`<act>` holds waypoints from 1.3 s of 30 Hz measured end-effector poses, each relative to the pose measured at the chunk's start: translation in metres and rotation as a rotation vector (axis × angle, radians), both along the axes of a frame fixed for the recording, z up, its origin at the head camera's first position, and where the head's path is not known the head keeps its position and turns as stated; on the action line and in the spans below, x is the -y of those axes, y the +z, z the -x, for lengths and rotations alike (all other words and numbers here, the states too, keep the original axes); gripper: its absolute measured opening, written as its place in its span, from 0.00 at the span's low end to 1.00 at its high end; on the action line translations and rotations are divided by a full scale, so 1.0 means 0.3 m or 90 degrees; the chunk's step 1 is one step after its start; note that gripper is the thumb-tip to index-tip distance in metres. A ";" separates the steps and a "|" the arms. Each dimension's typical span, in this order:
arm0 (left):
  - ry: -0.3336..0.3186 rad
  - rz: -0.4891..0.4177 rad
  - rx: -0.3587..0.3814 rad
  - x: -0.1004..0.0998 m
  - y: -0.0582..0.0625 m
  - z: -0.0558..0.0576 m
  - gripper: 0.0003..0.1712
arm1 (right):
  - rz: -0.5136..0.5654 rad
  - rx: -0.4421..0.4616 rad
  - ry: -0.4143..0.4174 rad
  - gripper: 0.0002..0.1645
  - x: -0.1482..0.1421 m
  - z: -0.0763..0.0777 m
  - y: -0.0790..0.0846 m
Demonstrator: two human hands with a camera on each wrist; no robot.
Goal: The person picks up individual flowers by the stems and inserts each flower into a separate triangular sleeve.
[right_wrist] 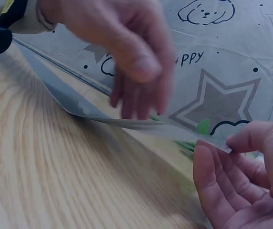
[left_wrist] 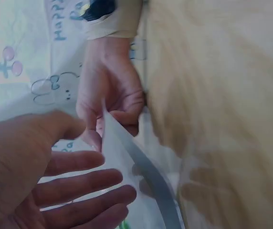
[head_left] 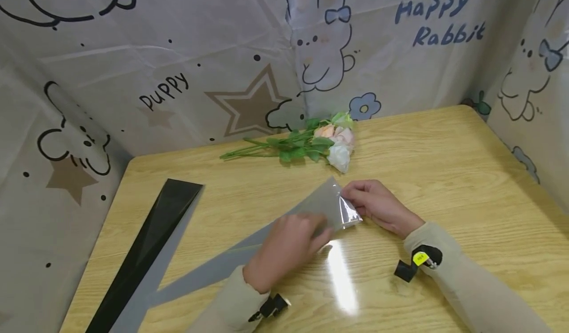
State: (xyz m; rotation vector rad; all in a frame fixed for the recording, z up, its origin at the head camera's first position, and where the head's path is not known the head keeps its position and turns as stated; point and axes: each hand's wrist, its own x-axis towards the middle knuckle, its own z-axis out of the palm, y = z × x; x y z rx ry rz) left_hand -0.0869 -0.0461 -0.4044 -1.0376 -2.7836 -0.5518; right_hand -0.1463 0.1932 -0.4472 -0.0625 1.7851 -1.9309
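A long grey wrapping sheet, folded and tapering toward the left, lies slanted across the table. Its wide right end looks glossy and translucent, and is lifted off the wood in the right wrist view. My right hand pinches the edge of that end between thumb and fingers. Over the sheet, close to its glossy end, is my left hand, slightly blurred. In the left wrist view its fingers are spread loosely with nothing gripped; whether they touch the sheet I cannot tell.
A folded black sheet with a grey layer lies at the table's left. Artificial roses with green stems lie at the back. A printed cloth hangs behind and beside the wooden table.
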 end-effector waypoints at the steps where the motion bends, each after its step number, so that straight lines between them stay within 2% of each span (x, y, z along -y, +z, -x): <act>1: 0.011 -0.021 0.031 -0.010 0.003 0.015 0.13 | 0.003 -0.004 -0.002 0.12 -0.001 0.000 0.000; 6: 0.076 -0.156 0.197 -0.061 -0.010 0.106 0.13 | 0.018 -0.021 -0.004 0.12 -0.004 -0.003 0.000; 10: 0.113 -0.279 0.353 -0.103 -0.049 0.165 0.15 | 0.009 -0.059 -0.039 0.11 0.002 -0.001 -0.006; 13: 0.138 -0.360 0.428 -0.132 -0.082 0.193 0.17 | -0.015 -0.082 -0.068 0.11 0.011 0.005 -0.017; 17: 0.162 -0.431 0.451 -0.161 -0.108 0.209 0.17 | -0.046 -0.097 -0.078 0.12 0.014 0.011 -0.030; 21: 0.167 -0.473 0.460 -0.177 -0.128 0.210 0.16 | -0.095 -0.111 -0.056 0.16 -0.001 0.015 -0.028; 24: 0.163 -0.478 0.476 -0.188 -0.140 0.211 0.16 | -0.124 -0.105 -0.023 0.22 -0.025 0.014 -0.016; 29: 0.163 -0.481 0.495 -0.193 -0.146 0.211 0.18 | -0.134 -0.089 0.008 0.25 -0.047 0.006 0.004; 34: 0.168 -0.492 0.492 -0.183 -0.148 0.216 0.20 | -0.142 -0.093 0.001 0.23 -0.034 0.007 0.002; 39: 0.178 -0.501 0.517 -0.170 -0.150 0.218 0.19 | -0.163 -0.099 -0.006 0.19 -0.016 0.012 -0.007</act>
